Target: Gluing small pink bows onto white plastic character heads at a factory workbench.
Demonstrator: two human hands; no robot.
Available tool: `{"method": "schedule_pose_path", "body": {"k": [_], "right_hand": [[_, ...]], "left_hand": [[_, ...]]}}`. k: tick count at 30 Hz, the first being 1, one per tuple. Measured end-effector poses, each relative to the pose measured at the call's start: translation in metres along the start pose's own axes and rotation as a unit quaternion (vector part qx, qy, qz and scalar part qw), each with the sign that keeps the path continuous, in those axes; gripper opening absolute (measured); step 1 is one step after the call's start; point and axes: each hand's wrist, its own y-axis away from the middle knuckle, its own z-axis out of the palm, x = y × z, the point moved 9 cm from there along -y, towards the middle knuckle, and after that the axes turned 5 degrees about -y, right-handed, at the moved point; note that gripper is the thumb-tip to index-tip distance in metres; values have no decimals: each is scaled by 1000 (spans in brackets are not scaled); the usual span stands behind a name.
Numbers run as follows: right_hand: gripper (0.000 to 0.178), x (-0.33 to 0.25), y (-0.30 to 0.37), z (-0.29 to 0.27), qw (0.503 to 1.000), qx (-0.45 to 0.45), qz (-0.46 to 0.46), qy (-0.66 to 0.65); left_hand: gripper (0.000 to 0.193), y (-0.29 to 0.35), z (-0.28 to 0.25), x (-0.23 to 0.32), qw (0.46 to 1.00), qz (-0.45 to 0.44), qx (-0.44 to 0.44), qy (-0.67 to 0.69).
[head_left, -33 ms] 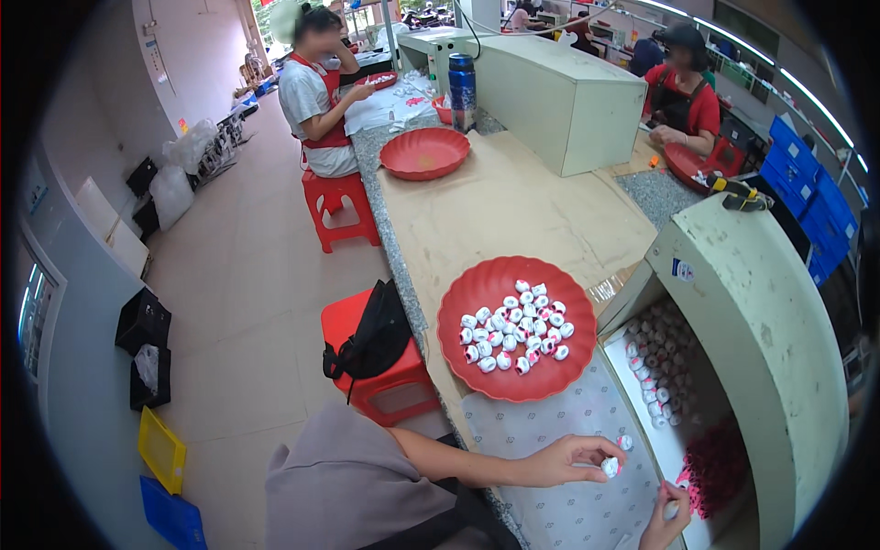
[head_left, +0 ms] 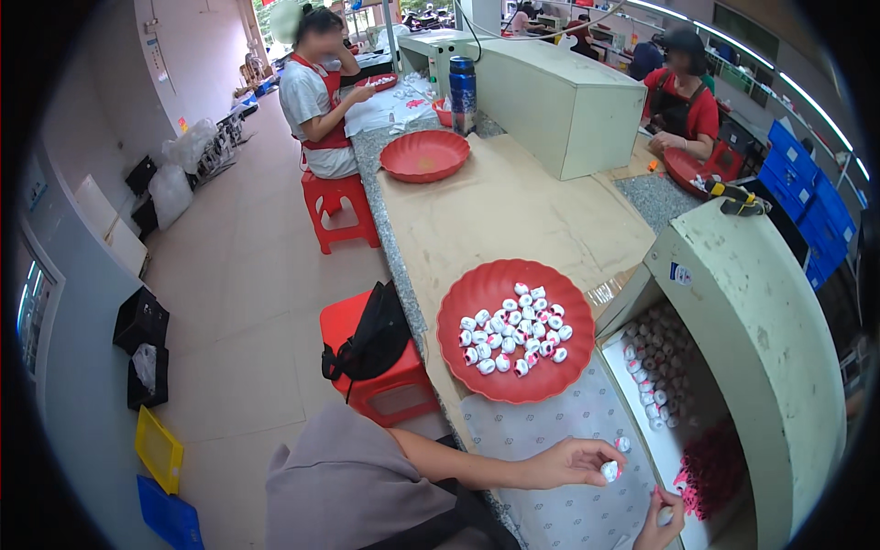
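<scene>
My left hand [head_left: 573, 463] pinches a small round white piece with pink on it [head_left: 610, 471] between thumb and fingertips, above the patterned white sheet [head_left: 550, 495]. Just beyond those fingertips lies a similar white piece [head_left: 622, 445]. Closed fingers of my right hand [head_left: 662, 521] are at the sheet's right edge, beside a heap of small pink parts [head_left: 710, 472]. Something pale shows in that hand, too small to make out. Farther off, a red scalloped dish [head_left: 458, 302] holds many white-and-pink pieces.
A curved pale green housing [head_left: 761, 302] stands at right, with rows of white pieces [head_left: 655, 367] inside and a yellow-black tool [head_left: 738, 197] on top. Another red dish [head_left: 424, 156] and a blue can [head_left: 463, 87] are farther back. A red stool [head_left: 394, 399] bears a black bag [head_left: 378, 335]. Two people sit beyond.
My right hand has shifted slightly left, away from the pink heap. The left hand stays in place with its white piece.
</scene>
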Motion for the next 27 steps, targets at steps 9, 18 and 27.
{"method": "schedule_pose_path", "body": {"k": [9,18,27], "right_hand": [[11,-26,35,31,897,80,275,-335],[8,-53,47,23,902,141,258,-316],[7,-44,47,26,896,153,285,-305]], "left_hand": [[38,8,39,-3,991,-25,-94,92],[37,26,51,21,992,-3,-107,66],[38,19,45,14,993,-17,-97,71]]}}
